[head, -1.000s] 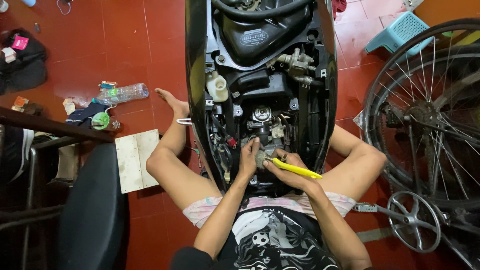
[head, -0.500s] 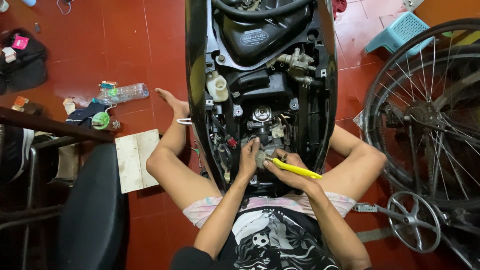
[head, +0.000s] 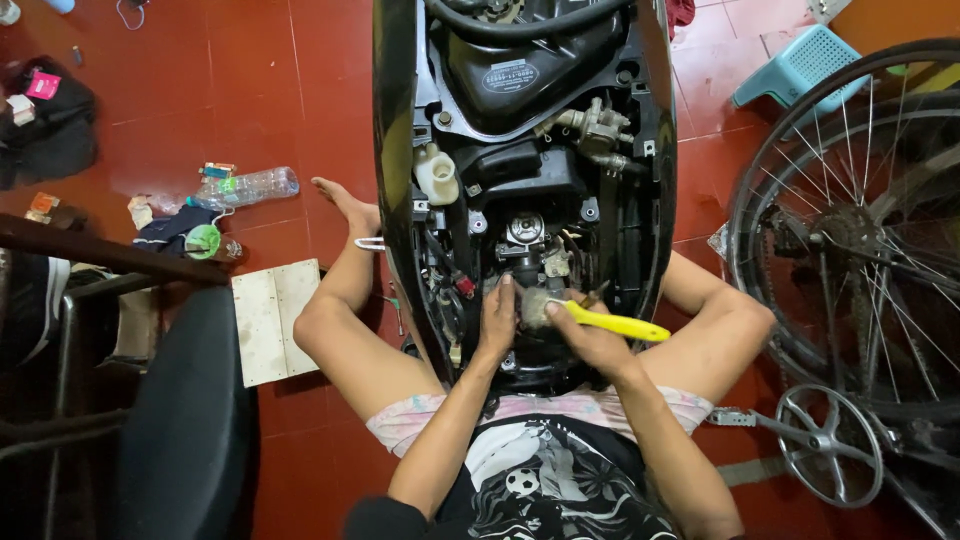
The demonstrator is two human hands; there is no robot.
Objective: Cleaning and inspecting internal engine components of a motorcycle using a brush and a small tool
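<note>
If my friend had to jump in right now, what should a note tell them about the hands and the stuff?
Left hand: pressed flat on the engine parts inside the open scooter.
Right hand: holds a yellow-handled brush, bristles against the parts beside the left fingers.
Done: covers are off, engine bay exposed.
Left: grime shows on the parts, so brushing seems unfinished. White board and bottle lie on the floor to the left.

Bare forearms and bare legs, no sleeves reaching the wrists; no gloves, rings or watch on left hand [head: 497, 322] or right hand [head: 590, 345]. Below the fingers, toward the torso: black printed shirt with white and grey graphics, including a football motif. Pale pink patterned shorts showing at both thighs; feet bare.
</note>
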